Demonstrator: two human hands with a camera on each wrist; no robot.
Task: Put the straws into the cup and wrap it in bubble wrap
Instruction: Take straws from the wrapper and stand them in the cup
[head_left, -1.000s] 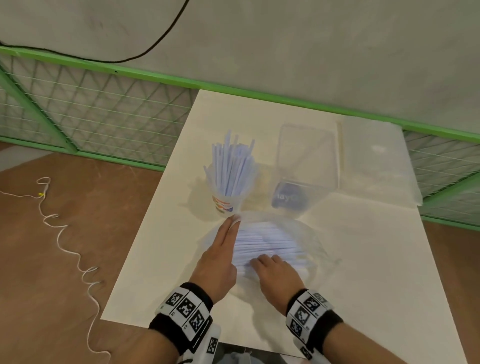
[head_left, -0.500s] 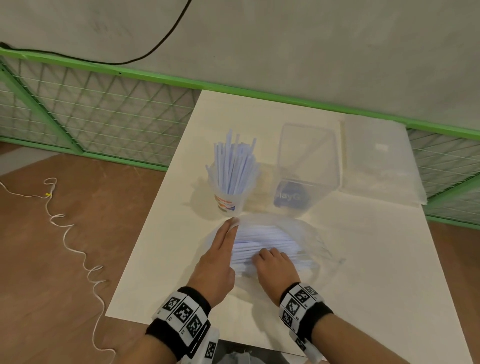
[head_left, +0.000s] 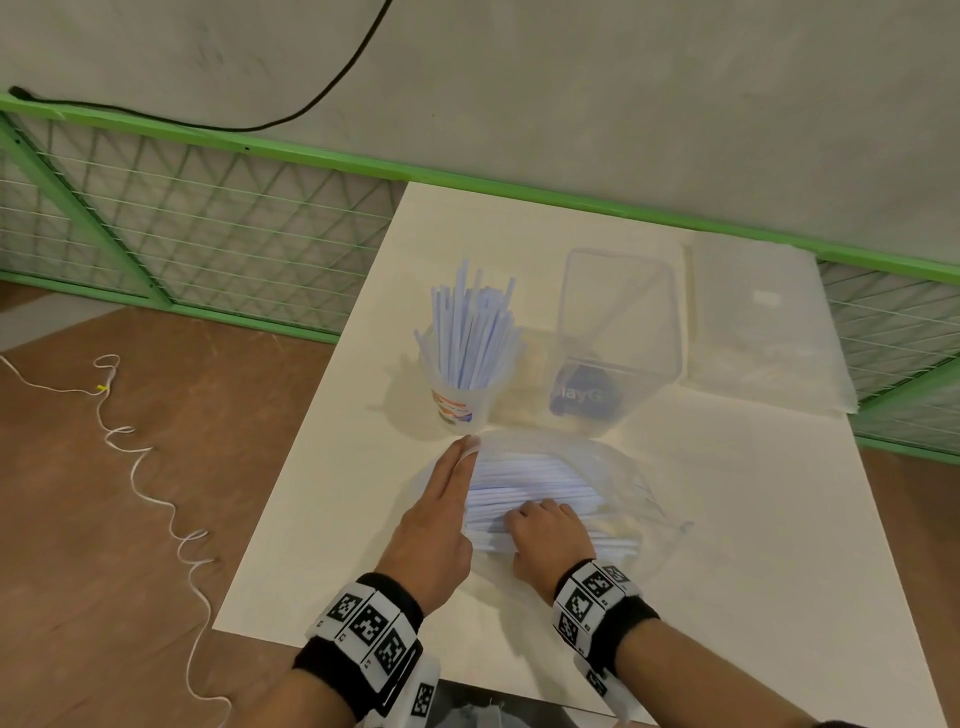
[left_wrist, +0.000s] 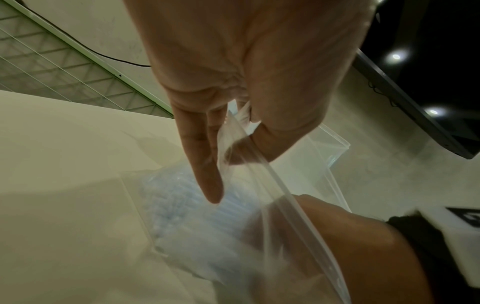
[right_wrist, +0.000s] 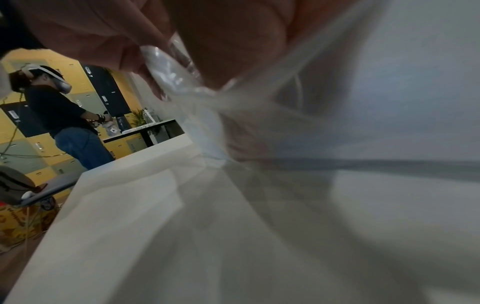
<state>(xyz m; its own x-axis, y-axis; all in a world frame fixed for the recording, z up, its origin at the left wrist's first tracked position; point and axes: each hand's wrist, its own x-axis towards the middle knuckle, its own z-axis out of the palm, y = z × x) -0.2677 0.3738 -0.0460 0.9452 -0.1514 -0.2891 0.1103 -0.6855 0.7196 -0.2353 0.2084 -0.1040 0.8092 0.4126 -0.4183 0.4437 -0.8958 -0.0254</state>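
A printed plastic cup (head_left: 460, 410) stands mid-table with a bunch of pale blue straws (head_left: 470, 338) upright in it. Just in front of it a clear plastic bag (head_left: 618, 467) lies flat, holding many more straws (head_left: 530, 478). My left hand (head_left: 465, 452) is at the bag's left end. In the left wrist view its thumb and fingers (left_wrist: 233, 139) pinch the bag's rim (left_wrist: 272, 185) and hold it up. My right hand (head_left: 540, 519) reaches in through the opening, and its fingers curl over the straw bundle. The right wrist view shows only blurred plastic (right_wrist: 337, 102) under the palm.
Behind the bag stands a clear plastic container (head_left: 618, 312) with a blue label. A stack of bubble wrap sheets (head_left: 758, 322) lies at the back right of the white table (head_left: 727, 545). A green mesh fence runs behind the table. Another person (right_wrist: 64, 115) works at a distant table.
My right hand has moved slightly further in over the straws. The left hand keeps its hold on the bag's rim.
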